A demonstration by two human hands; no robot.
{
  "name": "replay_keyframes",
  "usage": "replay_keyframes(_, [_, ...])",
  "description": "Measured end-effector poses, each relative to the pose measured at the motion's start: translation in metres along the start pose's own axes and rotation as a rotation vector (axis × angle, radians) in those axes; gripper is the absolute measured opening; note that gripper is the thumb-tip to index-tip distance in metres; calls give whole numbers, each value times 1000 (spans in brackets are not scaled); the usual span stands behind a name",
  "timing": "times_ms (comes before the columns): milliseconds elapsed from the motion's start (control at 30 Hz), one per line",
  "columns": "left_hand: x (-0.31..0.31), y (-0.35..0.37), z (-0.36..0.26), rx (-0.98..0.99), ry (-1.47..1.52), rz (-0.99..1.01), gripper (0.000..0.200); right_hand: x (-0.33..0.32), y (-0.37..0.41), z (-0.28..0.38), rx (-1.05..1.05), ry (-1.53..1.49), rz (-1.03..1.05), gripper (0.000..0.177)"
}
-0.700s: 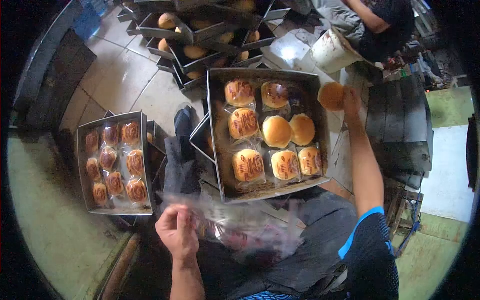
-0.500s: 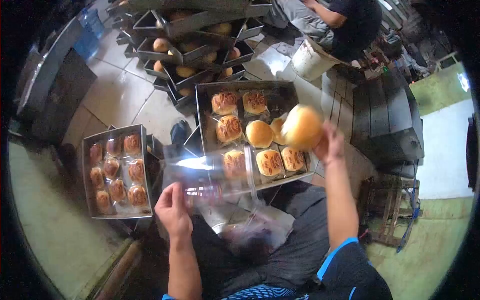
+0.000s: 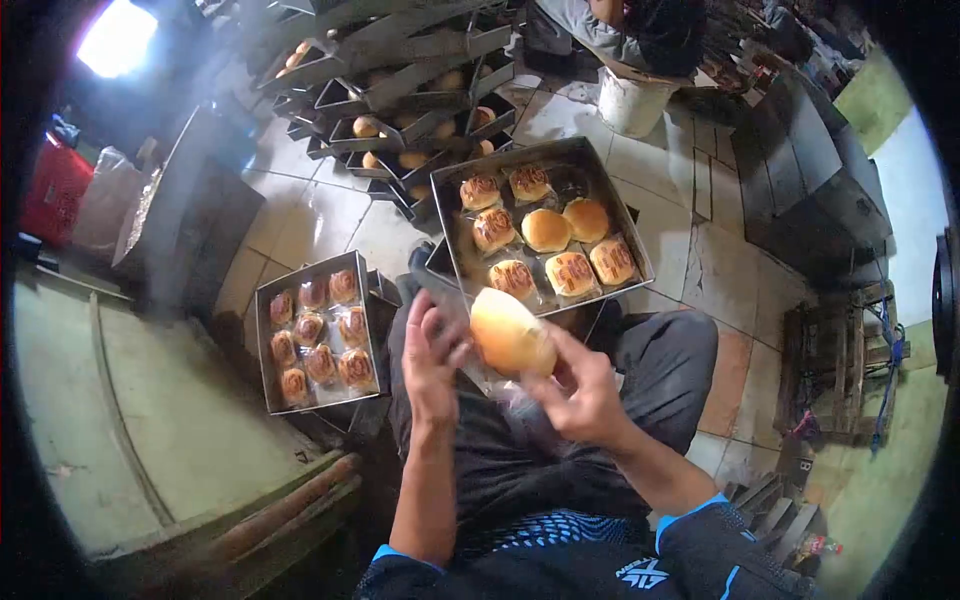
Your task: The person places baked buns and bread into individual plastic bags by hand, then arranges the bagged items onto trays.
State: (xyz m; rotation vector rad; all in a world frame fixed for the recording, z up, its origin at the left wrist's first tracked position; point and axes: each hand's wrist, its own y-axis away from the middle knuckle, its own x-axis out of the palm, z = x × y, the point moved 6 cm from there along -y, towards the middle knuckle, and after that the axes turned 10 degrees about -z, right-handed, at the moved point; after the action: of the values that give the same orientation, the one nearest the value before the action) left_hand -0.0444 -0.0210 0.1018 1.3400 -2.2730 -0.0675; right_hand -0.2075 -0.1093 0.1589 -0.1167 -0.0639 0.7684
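Note:
My right hand (image 3: pixel 585 395) grips a plain golden bun (image 3: pixel 508 335) in front of me, its fingers along the bun's right and lower side. Against the bun's left side, my left hand (image 3: pixel 432 360) has its fingers curled at a clear plastic bag (image 3: pixel 478 378), which lies around the bun's lower edge. Motion blurs both the bag and the fingers. Just beyond my hands stands a dark metal tray (image 3: pixel 453 225), holding several bagged buns (image 3: pixel 573 272) with brown printed tops and two unwrapped buns (image 3: pixel 546 230).
A smaller tray (image 3: pixel 330 404) of bagged buns stands at the left. Crisscrossed stacks of bun trays (image 3: pixel 400 95) rise behind. Someone sits near a white bucket (image 3: pixel 635 105). A dark box (image 3: pixel 810 150) and a wooden rack (image 3: pixel 845 370) are on the right.
My right hand has brought the bun from over the tray's right side down and left to the plastic bag at my left hand. The camera view has also shifted.

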Motion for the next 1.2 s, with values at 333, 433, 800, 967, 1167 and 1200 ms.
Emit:
replay_keyframes(333, [55,96,-67,421,370,316,100,28,33,78,-846,575,120,54])
replay_keyframes(433, [58,85,-73,92,508,329,98,36,32,75,-874,627,140,55])
replay_keyframes(800, [6,29,-59,40,543,64,67,27,41,30,-244,313,597,30])
replay_keyframes(967, [27,32,-28,-68,234,108,64,52,16,38,-317,297,447,19])
replay_keyframes(1167, [-2,0,-32,-287,456,171,61,38,41,78,-140,-446,1012,9])
replay_keyframes(1200, [-6,-2,-31,-301,494,257,63,32,41,69,-39,-530,1143,11])
